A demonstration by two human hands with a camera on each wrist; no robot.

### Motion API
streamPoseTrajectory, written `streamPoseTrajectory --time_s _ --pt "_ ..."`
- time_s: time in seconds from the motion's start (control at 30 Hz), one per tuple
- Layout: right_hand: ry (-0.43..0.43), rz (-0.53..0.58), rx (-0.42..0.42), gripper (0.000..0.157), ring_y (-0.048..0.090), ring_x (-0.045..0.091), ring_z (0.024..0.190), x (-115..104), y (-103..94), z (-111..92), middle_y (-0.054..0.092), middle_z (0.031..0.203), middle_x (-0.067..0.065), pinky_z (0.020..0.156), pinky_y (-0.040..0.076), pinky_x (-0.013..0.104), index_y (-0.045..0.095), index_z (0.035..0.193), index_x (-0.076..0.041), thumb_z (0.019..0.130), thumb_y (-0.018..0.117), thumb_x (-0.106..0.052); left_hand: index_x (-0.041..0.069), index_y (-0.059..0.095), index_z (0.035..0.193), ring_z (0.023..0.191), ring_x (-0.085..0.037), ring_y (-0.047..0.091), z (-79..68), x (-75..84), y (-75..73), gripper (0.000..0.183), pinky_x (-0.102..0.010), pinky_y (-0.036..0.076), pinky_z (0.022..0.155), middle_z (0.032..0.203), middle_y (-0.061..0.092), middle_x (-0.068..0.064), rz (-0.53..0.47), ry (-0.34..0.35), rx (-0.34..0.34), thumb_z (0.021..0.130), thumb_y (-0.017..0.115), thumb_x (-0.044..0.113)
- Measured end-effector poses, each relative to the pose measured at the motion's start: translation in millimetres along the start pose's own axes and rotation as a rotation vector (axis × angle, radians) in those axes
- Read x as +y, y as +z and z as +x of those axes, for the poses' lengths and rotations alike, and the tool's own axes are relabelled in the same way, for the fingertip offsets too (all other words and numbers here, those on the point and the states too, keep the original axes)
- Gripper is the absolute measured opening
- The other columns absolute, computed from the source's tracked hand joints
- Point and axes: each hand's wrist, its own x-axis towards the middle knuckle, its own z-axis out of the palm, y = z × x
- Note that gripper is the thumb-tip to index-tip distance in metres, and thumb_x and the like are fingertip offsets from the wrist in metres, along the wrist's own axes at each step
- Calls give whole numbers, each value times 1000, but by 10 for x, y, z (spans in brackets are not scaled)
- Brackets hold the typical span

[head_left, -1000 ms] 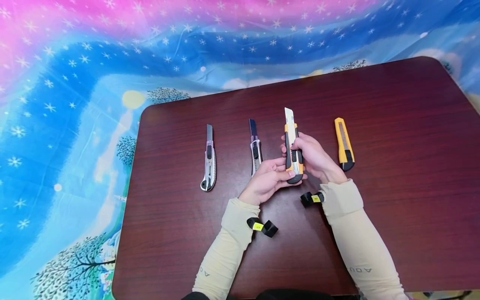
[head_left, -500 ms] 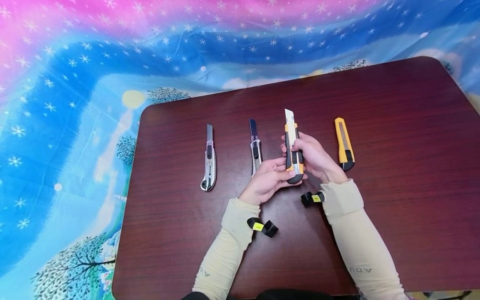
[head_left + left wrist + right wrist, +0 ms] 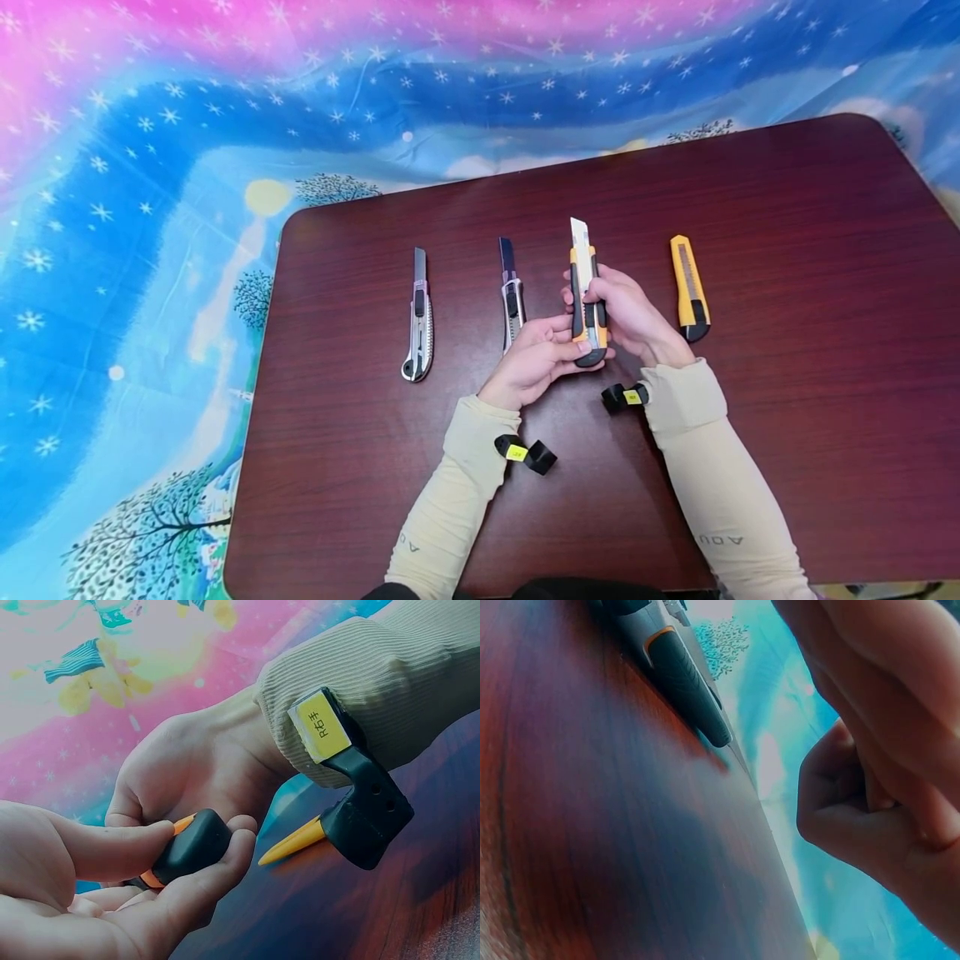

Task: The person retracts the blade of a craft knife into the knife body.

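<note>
Both hands hold an orange-and-black utility knife (image 3: 597,335) above the table, its blade (image 3: 579,237) out and pointing away from the person. My left hand (image 3: 534,354) pinches the knife's black butt end (image 3: 196,844) between thumb and fingers. Higher up the body, my right hand (image 3: 630,312) grips it from the right, with the thumb on the front by the slider. In the left wrist view most of the knife is hidden behind the fingers. A silver utility knife (image 3: 512,308) with a dark blade lies just beyond my left hand, its lower end covered.
Another silver utility knife (image 3: 420,325), blade out, lies farther left on the dark red table (image 3: 360,467). On the right rests a yellow utility knife (image 3: 688,287) with a black end. A patterned cloth (image 3: 420,83) hangs behind the table.
The blade tip of the held utility knife sits very slightly lower than a second ago. Both hands keep the same hold, and the other knives have not moved.
</note>
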Motion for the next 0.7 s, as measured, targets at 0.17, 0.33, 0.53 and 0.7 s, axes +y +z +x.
streamPoseTrajectory --time_s 0.17,0.33,0.53,0.7 --pt "-4 -1 -1 46 57 11 82 6 0 6 57 89 3 72 53 20 35 128 5 82 28 8 -11 44 136 116 -40 60 2 0 -3 41 -44 49 102 136 47 -36 -4 -1 5 95 45 -10" --pt "-8 -4 4 45 57 11 83 10 0 10 57 92 2 73 53 20 38 125 2 82 29 9 -11 44 136 112 -39 62 -3 4 -9 41 -44 49 103 135 48 -37 -9 4 12 95 45 -10" --pt "-4 -18 -6 50 56 12 86 -8 -8 3 56 96 3 74 52 20 34 131 4 81 28 9 -11 44 136 118 -44 57 -6 16 6 42 -45 49 102 136 48 -36 -19 3 16 95 45 -11" --pt "-17 -26 -19 51 56 13 88 -6 -19 2 55 96 3 77 53 20 34 130 1 81 27 10 -11 44 136 121 -49 51 9 13 2 43 -45 48 103 138 49 -32 -15 -3 20 94 44 -13"
